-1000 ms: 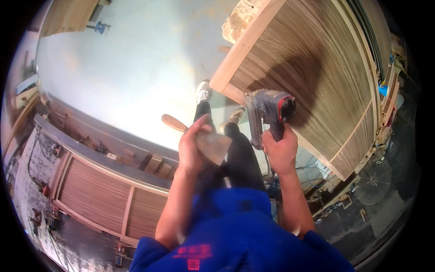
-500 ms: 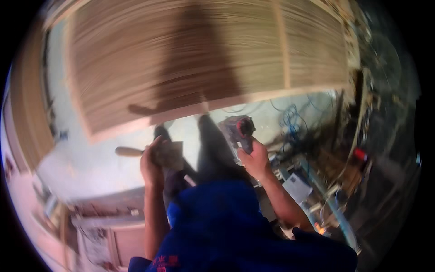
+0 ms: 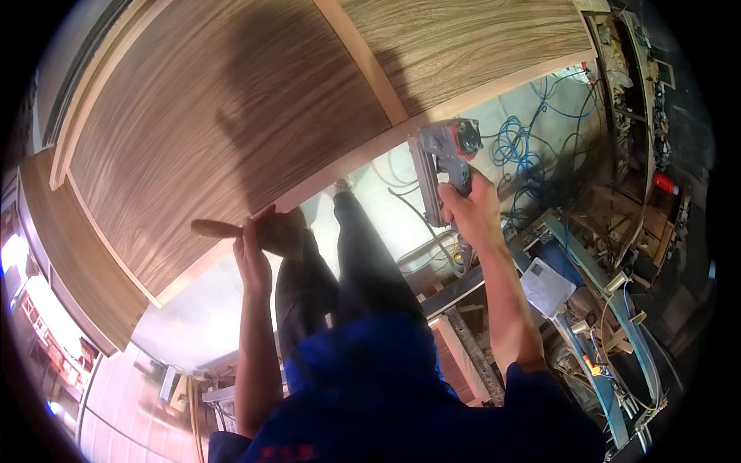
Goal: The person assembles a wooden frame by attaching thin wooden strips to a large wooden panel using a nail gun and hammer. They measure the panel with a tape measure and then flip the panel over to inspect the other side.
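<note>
- The left hand (image 3: pixel 252 251) sits at 9 o'clock, its forearm rising almost straight from 7 o'clock; the fingers close around a flat scraper (image 3: pixel 218 228) near the neck, where handle and blade meet.
- The right hand (image 3: pixel 476 207) is at about 2 o'clock, the forearm coming up from 4 o'clock and leaning slightly toward 12; it is wrapped round the grip of a nail gun (image 3: pixel 448 150), thumb on the side nearer the body's midline.
- The scraper lies across the left hand, its rounded wooden handle pointing to 9 o'clock and its broad, dark brownish blade to 3 o'clock; the blade's detail is lost in shade.
- The nail gun stands at about 1 o'clock, grey and scuffed, with a red ring around its dark round end and a long straight magazine running down its left side.
- From 9 to 1 o'clock spreads a brown wood-grained panel (image 3: pixel 162 150) with pale framing strips, crossed by the person's shadow. Both tools overlap its near edge in view; whether either touches it, I cannot tell.
- Blue hoses (image 3: pixel 515 143) lie coiled at 2 o'clock on the pale floor (image 3: pixel 386 220), beyond the right hand.
</note>
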The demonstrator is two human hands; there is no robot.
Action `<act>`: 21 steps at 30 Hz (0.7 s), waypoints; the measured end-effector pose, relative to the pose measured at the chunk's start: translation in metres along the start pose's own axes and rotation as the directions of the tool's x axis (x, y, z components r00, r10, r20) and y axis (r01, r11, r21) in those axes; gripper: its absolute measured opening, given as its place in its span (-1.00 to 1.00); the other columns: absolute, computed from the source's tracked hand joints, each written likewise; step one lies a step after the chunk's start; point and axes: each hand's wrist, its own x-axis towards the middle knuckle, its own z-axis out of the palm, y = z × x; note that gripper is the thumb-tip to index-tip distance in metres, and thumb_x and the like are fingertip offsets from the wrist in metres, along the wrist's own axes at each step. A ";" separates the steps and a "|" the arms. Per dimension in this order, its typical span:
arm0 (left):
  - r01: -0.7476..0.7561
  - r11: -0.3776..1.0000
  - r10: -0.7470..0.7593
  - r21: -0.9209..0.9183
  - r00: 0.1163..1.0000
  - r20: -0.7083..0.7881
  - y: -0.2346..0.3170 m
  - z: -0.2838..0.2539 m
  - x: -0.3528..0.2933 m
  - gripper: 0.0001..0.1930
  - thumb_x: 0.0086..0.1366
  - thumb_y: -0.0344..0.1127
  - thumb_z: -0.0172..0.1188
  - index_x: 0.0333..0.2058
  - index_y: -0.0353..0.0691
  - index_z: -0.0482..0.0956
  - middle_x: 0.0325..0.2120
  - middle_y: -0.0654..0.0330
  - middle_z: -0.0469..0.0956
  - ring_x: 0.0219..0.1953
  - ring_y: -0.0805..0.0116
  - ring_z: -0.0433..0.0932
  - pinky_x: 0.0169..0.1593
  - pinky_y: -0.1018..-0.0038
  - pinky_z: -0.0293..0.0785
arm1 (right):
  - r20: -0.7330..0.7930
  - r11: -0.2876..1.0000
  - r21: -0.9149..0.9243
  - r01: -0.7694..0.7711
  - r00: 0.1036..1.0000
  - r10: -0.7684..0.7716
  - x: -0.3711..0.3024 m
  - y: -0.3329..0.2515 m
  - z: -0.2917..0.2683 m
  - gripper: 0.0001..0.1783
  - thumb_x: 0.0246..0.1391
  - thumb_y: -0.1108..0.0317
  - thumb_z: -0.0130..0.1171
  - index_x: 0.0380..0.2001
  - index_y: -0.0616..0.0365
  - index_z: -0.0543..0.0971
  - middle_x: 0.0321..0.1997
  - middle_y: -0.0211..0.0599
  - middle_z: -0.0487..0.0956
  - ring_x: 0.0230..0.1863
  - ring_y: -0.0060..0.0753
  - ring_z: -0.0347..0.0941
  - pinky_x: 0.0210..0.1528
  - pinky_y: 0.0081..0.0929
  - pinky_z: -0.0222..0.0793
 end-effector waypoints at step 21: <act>0.022 0.988 -0.027 -0.154 0.999 -0.030 -0.011 0.013 0.025 -0.40 0.62 0.04 -0.15 -0.07 -0.42 0.71 -0.23 0.10 0.74 -0.14 0.35 0.65 0.10 0.44 0.49 | 0.041 0.995 -0.097 0.014 0.999 -0.010 0.021 -0.013 0.031 -0.75 0.11 0.43 0.19 -0.16 0.33 0.57 -0.60 -0.40 0.51 -0.63 -0.59 0.42 -0.53 -0.49 0.35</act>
